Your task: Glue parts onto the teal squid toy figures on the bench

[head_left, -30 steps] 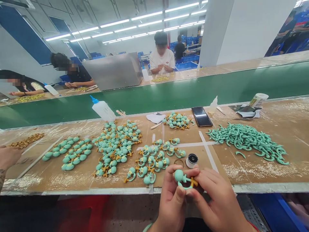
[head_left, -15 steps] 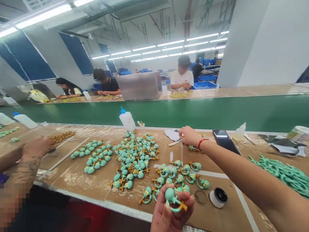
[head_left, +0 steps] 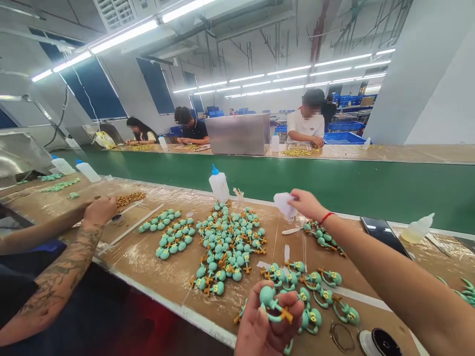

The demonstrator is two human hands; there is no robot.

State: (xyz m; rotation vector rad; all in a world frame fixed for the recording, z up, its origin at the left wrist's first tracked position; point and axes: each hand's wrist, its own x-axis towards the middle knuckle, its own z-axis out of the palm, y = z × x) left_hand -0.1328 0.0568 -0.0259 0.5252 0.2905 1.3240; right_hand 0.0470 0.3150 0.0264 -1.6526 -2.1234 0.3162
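right hand (head_left: 305, 203) lifted white cloth (head_left: 283, 203), no legible writing

Our left hand (head_left: 265, 324) sits low and close to us, palm up, fingers (head_left: 293, 309) curled in a loose grasp. Our right arm stretches far forward, nearly straight, a red cord around the wrist; our right hand (head_left: 306, 203) is raised, fingertips pinched together.

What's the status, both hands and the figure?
Left hand grips teal figure near bench edge. Right hand holds white cloth above the bench. Co-worker's tattooed arm left, apart.
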